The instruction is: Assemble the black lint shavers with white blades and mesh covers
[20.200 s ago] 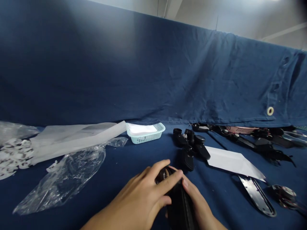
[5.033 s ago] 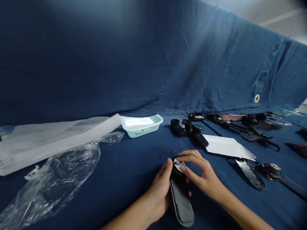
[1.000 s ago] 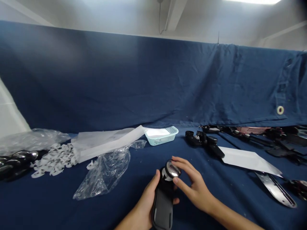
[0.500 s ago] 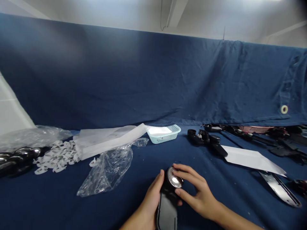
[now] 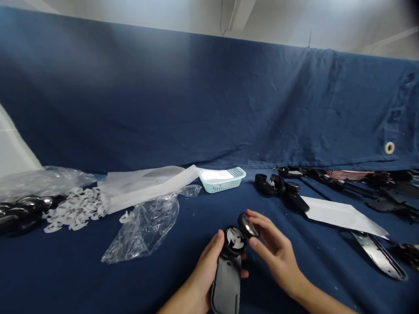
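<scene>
Black casing [image 5: 226, 283], round end open, white insert [image 5: 235, 238] inside; shiny domed cap [image 5: 248, 224] tilted beside.

I take this place for a workshop, going by the loose parts I see spread over a worktop [image 5: 59, 279] under plain blue cloth. White plastic bits [image 5: 80, 208] and shiny black domes [image 5: 28, 211] lie in heaps on the left, dark parts [image 5: 382, 205] crowd the far right, and the left hand [image 5: 207, 264] holds an open black casing [image 5: 226, 281]. A clear plastic bag [image 5: 144, 233] and a small basket [image 5: 220, 186] lie between. A blue curtain [image 5: 196, 100] screens the back, below a plain ceiling beam [image 5: 242, 15].
</scene>
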Demonstrator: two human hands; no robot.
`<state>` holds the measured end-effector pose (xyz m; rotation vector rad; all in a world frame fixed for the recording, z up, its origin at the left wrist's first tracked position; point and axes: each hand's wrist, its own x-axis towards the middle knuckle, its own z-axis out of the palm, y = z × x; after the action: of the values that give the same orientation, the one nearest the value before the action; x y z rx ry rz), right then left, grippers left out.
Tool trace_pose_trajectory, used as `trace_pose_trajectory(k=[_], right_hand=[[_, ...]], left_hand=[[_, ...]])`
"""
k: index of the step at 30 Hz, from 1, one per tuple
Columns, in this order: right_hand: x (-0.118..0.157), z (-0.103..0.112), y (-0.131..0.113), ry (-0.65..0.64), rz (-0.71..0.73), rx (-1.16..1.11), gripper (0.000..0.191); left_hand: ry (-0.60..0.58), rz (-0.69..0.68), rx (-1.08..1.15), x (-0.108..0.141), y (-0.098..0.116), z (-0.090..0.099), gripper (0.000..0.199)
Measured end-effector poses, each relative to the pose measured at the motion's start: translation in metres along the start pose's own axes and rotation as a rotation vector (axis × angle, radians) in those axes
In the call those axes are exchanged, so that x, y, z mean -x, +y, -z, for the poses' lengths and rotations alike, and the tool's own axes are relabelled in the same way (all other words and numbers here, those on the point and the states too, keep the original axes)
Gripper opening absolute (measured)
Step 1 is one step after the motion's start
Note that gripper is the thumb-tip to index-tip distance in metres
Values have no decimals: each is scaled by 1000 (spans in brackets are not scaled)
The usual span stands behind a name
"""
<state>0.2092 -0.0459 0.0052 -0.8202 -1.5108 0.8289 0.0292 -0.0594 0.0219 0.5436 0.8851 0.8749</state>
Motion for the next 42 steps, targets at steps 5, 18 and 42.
trace_pose_trajectory(k=[5, 18, 42], right_hand=[[-7, 19, -2, 9, 81, 174, 28], [-15, 30, -29, -580, 176, 686, 60], [-6, 25, -32, -619, 159, 726, 67]], left_hand=[[-27, 70, 40, 2, 3, 4, 63], [-42, -139, -63, 3, -7, 5, 52], [48, -196, -90, 5, -8, -2, 50]])
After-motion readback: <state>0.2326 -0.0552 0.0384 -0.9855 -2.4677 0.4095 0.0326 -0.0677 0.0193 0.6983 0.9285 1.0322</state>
